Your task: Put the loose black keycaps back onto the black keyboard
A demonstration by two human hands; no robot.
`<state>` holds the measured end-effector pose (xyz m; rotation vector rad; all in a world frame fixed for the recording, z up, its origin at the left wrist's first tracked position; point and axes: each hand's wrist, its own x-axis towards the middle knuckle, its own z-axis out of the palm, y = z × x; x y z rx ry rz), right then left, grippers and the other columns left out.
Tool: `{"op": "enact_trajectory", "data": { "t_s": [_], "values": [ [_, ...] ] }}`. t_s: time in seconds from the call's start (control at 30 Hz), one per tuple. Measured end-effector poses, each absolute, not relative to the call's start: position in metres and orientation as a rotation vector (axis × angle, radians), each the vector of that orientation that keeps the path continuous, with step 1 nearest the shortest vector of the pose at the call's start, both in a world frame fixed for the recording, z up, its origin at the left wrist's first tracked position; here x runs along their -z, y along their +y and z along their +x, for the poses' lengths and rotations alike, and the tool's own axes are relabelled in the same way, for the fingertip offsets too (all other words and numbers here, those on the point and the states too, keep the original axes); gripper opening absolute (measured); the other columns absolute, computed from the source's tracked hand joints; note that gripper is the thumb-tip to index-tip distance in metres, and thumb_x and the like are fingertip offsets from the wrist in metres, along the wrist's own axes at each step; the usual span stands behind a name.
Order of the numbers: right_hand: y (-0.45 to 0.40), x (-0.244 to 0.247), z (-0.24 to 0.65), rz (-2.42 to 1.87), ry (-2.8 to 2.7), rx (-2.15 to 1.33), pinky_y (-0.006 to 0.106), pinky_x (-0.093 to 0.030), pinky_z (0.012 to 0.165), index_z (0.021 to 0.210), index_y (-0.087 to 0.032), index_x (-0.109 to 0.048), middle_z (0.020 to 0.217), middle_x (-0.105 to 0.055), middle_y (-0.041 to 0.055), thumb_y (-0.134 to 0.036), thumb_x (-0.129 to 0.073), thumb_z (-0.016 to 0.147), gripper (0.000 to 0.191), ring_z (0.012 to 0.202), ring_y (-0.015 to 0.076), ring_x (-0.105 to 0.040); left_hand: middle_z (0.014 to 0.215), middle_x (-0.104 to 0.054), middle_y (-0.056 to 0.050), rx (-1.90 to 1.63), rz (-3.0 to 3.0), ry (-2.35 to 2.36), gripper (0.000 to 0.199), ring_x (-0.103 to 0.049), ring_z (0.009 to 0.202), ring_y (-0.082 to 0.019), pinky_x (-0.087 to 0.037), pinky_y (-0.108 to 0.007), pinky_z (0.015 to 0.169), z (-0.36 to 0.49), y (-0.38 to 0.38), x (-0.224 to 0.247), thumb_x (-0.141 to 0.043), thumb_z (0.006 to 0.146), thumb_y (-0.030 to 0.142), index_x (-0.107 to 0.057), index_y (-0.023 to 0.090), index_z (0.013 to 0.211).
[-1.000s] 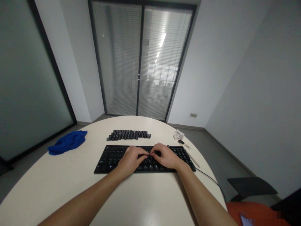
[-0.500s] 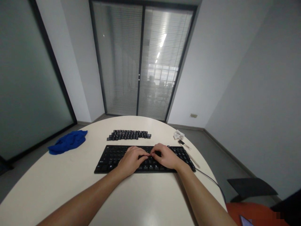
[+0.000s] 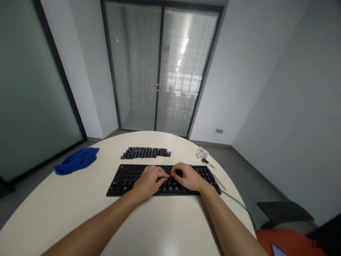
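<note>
A black keyboard point(image 3: 121, 179) lies across the table in front of me. Over its middle, my left hand point(image 3: 151, 180) rests with thumb and forefinger drawn together. My right hand point(image 3: 186, 177) is just to the right, its thumb and forefinger curled into a ring, the tips close to those of my left hand. Whatever lies between the fingertips of either hand is too small to make out. Behind the keyboard, several loose black keycaps point(image 3: 146, 153) stand in staggered rows.
A blue cloth point(image 3: 77, 161) lies at the left of the round table point(image 3: 170, 217). At the right are a crumpled white tissue point(image 3: 202, 153), a small black-headed brush point(image 3: 205, 161), a thin stick point(image 3: 220, 181) and the keyboard's cable point(image 3: 236, 201). An orange chair point(image 3: 282, 236) stands lower right.
</note>
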<state>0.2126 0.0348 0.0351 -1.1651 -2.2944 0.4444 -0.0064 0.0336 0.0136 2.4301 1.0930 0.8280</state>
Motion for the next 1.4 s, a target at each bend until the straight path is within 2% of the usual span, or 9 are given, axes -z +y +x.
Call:
{"op": "enact_trajectory", "data": {
  "t_s": [0.23, 0.4, 0.57, 0.73, 0.83, 0.93, 1.07, 1.17, 1.4],
  "values": [
    [0.034, -0.037, 0.215, -1.175, -2.3, -0.446, 0.03, -0.047, 0.08, 0.086, -0.02, -0.068, 0.086, -0.071, 0.0029, -0.014, -0.06, 0.083, 0.01, 0.083, 0.0191, -0.063, 0.101, -0.075, -0.001, -0.861, 2.399, 1.059, 0.013, -0.063, 0.1, -0.022, -0.043, -0.038, 0.097, -0.006, 0.035, -0.014, -0.065, 0.092, 0.024, -0.076, 0.026, 0.098],
    [0.033, -0.038, 0.216, -1.186, -2.299, -0.444, 0.03, -0.047, 0.079, 0.086, -0.02, -0.069, 0.086, -0.071, 0.0033, -0.015, -0.06, 0.084, 0.011, 0.083, 0.0191, -0.063, 0.104, -0.073, -0.003, -0.818, 2.471, 1.008, 0.017, -0.062, 0.102, -0.022, -0.043, -0.037, 0.096, -0.006, 0.034, -0.015, -0.061, 0.094, 0.024, -0.076, 0.027, 0.102],
    [0.033, -0.037, 0.216, -1.157, -2.31, -0.447, 0.03, -0.047, 0.081, 0.085, -0.02, -0.07, 0.087, -0.072, 0.0023, -0.014, -0.061, 0.083, 0.011, 0.085, 0.019, -0.064, 0.104, -0.074, -0.001, -0.889, 2.356, 1.067, 0.017, -0.065, 0.101, -0.021, -0.046, -0.035, 0.095, -0.005, 0.035, -0.011, -0.067, 0.089, 0.023, -0.073, 0.026, 0.104],
    [0.034, -0.034, 0.209, -1.218, -2.259, -0.354, 0.033, -0.046, 0.083, 0.087, -0.021, -0.069, 0.088, -0.071, 0.0036, -0.024, -0.064, 0.088, 0.006, 0.089, 0.0207, -0.063, 0.097, -0.077, -0.002, -0.938, 2.15, 1.092, 0.017, -0.07, 0.092, -0.02, -0.051, -0.032, 0.087, -0.004, 0.04, -0.008, -0.066, 0.087, 0.025, -0.071, 0.023, 0.103],
    [0.035, -0.03, 0.207, -1.271, -2.22, -0.26, 0.037, -0.045, 0.088, 0.095, -0.021, -0.067, 0.096, -0.07, 0.0054, -0.032, -0.069, 0.087, 0.015, 0.095, 0.0229, -0.062, 0.094, -0.078, -0.003, -0.954, 2.094, 1.081, 0.019, -0.072, 0.09, -0.02, -0.052, -0.03, 0.085, -0.003, 0.04, -0.01, -0.061, 0.086, 0.02, -0.07, 0.022, 0.103],
    [0.035, -0.026, 0.207, -1.319, -2.226, -0.25, 0.044, -0.042, 0.098, 0.11, -0.022, -0.065, 0.114, -0.069, 0.0091, -0.042, -0.07, 0.086, 0.032, 0.109, 0.0261, -0.061, 0.09, -0.078, -0.002, -0.981, 2.08, 1.123, 0.023, -0.073, 0.087, -0.019, -0.052, -0.029, 0.082, -0.003, 0.037, -0.012, -0.056, 0.083, 0.013, -0.068, 0.022, 0.101],
    [0.035, -0.024, 0.208, -1.42, -2.251, -0.291, 0.061, -0.023, 0.114, 0.126, -0.025, -0.061, 0.138, -0.059, 0.0125, -0.058, -0.064, 0.087, 0.052, 0.13, 0.0314, -0.05, 0.084, -0.078, -0.001, -0.981, 2.129, 1.163, 0.023, -0.073, 0.083, -0.019, -0.052, -0.029, 0.078, -0.004, 0.034, -0.014, -0.053, 0.082, 0.012, -0.067, 0.022, 0.097],
    [0.035, -0.025, 0.207, -1.474, -2.254, -0.36, 0.066, -0.013, 0.116, 0.128, -0.026, -0.061, 0.133, -0.063, 0.0114, -0.064, -0.061, 0.087, 0.056, 0.132, 0.0324, -0.049, 0.082, -0.077, -0.001, -0.959, 2.178, 1.177, 0.022, -0.073, 0.08, -0.02, -0.053, -0.029, 0.078, -0.004, 0.032, -0.016, -0.053, 0.083, 0.013, -0.068, 0.022, 0.096],
    [0.038, -0.027, 0.206, -1.511, -2.261, -0.379, 0.065, -0.014, 0.116, 0.127, -0.024, -0.062, 0.129, -0.065, 0.012, -0.057, -0.07, 0.082, 0.056, 0.127, 0.0318, -0.054, 0.094, -0.075, -0.005, -0.916, 2.44, 1.227, 0.021, -0.068, 0.091, -0.023, -0.051, -0.035, 0.087, -0.003, 0.026, -0.021, -0.055, 0.083, 0.015, -0.072, 0.022, 0.094]
  ]
}}
